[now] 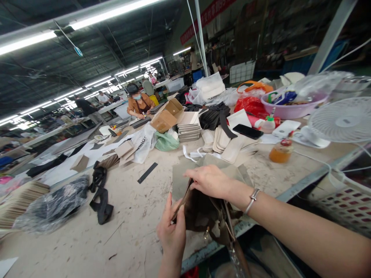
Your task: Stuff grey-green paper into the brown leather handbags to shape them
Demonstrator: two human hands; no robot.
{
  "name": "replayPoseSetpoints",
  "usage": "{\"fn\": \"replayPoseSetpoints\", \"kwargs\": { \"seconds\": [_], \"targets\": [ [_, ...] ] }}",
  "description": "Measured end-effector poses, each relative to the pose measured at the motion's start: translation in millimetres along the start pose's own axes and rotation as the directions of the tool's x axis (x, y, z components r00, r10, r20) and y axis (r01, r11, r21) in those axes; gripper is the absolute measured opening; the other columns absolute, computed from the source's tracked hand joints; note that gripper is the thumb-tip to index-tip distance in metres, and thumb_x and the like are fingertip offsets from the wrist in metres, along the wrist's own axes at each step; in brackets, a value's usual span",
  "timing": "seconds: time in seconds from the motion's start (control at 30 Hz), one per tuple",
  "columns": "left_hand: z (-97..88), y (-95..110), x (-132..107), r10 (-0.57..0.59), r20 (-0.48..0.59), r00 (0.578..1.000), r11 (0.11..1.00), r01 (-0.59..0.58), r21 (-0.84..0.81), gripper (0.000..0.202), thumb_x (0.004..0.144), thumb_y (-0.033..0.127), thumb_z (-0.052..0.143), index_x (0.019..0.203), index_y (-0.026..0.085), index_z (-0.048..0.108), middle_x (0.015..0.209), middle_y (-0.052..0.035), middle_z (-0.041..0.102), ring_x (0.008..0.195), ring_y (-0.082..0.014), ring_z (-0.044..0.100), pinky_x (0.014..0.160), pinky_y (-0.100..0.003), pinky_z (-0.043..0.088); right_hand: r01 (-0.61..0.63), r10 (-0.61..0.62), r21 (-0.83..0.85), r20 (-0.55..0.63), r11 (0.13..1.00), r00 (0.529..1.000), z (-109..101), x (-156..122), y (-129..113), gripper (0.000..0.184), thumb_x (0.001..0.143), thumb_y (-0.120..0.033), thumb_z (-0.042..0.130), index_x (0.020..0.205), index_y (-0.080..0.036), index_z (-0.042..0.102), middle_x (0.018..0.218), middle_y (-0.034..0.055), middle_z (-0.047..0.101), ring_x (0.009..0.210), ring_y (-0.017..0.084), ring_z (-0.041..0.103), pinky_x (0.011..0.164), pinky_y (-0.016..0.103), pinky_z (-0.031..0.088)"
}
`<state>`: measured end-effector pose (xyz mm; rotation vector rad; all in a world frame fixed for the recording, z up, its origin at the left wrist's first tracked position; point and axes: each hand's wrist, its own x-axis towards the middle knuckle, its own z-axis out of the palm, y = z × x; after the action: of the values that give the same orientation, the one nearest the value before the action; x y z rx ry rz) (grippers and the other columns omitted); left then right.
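A dark brown bag (199,212) with small metal fittings lies at the table's near edge, its opening towards me. My left hand (172,227) pinches the left end of its rim between thumb and fingers. Further up the same rim, my right hand (210,181) is closed on the edge, fingers bent over it, with a bracelet at the wrist. Beneath and behind the bag lie greyish-green flat sheets (181,177). Part of the bag hangs below the table edge, and its inside is mostly in shadow.
Stacked pale panels (188,129), a cardboard box (166,116) and a black phone (247,131) lie beyond my hands. An amber glue bottle (281,152) and a white fan (343,119) stand right. Black straps (101,199) lie left. A co-worker (140,102) sits across the table.
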<state>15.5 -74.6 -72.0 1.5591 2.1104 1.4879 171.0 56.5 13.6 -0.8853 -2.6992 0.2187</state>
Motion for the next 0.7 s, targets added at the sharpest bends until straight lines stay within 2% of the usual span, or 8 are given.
{"fn": "replayPoseSetpoints", "kwargs": {
  "seconds": [0.17,0.27,0.4,0.53,0.6,0.7],
  "targets": [
    [-0.6,1.3,1.1,-0.017,0.009,1.0,1.0,0.017,0.0,0.053,0.084,0.033,0.059,0.133,0.018,0.046,0.099,-0.0055,0.073,0.105,-0.0224,0.063,0.09,-0.034,0.051,0.036,-0.036,-0.019,0.038,0.999,0.999,1.5,5.7,1.5,0.014,0.086,-0.029,0.056,0.096,-0.024,0.065,0.092,0.0018,0.068,0.085,0.017,0.062,0.063,0.025,0.036],
    [-0.1,1.6,2.2,-0.022,0.016,1.0,1.0,0.022,-0.019,0.055,0.083,0.032,0.06,0.134,0.018,0.044,0.099,-0.0053,0.073,0.11,-0.0225,0.061,0.097,-0.037,0.047,0.037,-0.035,-0.034,0.043,0.999,0.998,2.6,8.0,1.7,0.014,0.086,-0.03,0.055,0.089,-0.023,0.067,0.087,0.0019,0.068,0.081,0.016,0.061,0.061,0.025,0.035],
    [-0.8,0.4,3.1,-0.031,0.061,0.998,0.998,0.035,-0.061,0.062,0.084,0.032,0.059,0.139,0.017,0.037,0.101,-0.0051,0.072,0.116,-0.0222,0.056,0.104,-0.04,0.041,0.029,-0.027,-0.046,0.034,0.999,0.999,3.6,9.7,1.5,0.013,0.085,-0.03,0.056,0.087,-0.024,0.067,0.085,0.0009,0.068,0.08,0.016,0.061,0.06,0.025,0.034],
    [-5.2,2.1,2.8,-0.063,0.123,0.99,0.99,0.078,-0.115,0.066,0.084,0.031,0.059,0.142,0.017,0.032,0.104,-0.0059,0.071,0.112,-0.0213,0.059,0.101,-0.039,0.044,0.026,-0.024,-0.035,0.049,0.999,0.999,4.9,11.1,2.3,0.013,0.085,-0.03,0.057,0.086,-0.023,0.067,0.087,0.0009,0.068,0.081,0.016,0.061,0.062,0.024,0.035],
    [-8.3,4.3,2.4,-0.076,0.145,0.986,0.99,0.092,-0.108,0.069,0.082,0.032,0.061,0.142,0.018,0.031,0.11,-0.0074,0.069,0.114,-0.0215,0.058,0.103,-0.04,0.042,0.03,-0.028,-0.029,0.053,0.999,0.998,6.0,11.5,3.5,0.013,0.085,-0.03,0.057,0.086,-0.023,0.068,0.087,0.0009,0.068,0.082,0.015,0.06,0.064,0.024,0.035],
    [-12.0,6.7,2.3,-0.069,0.197,0.978,0.996,0.079,-0.046,0.078,0.072,0.037,0.072,0.14,0.019,0.037,0.127,-0.0117,0.059,0.122,-0.0264,0.051,0.104,-0.043,0.04,0.019,-0.018,-0.032,0.038,0.999,0.999,8.1,12.1,5.8,0.013,0.085,-0.029,0.056,0.086,-0.023,0.067,0.087,0.0007,0.068,0.083,0.015,0.06,0.065,0.025,0.035]
  ]
}}
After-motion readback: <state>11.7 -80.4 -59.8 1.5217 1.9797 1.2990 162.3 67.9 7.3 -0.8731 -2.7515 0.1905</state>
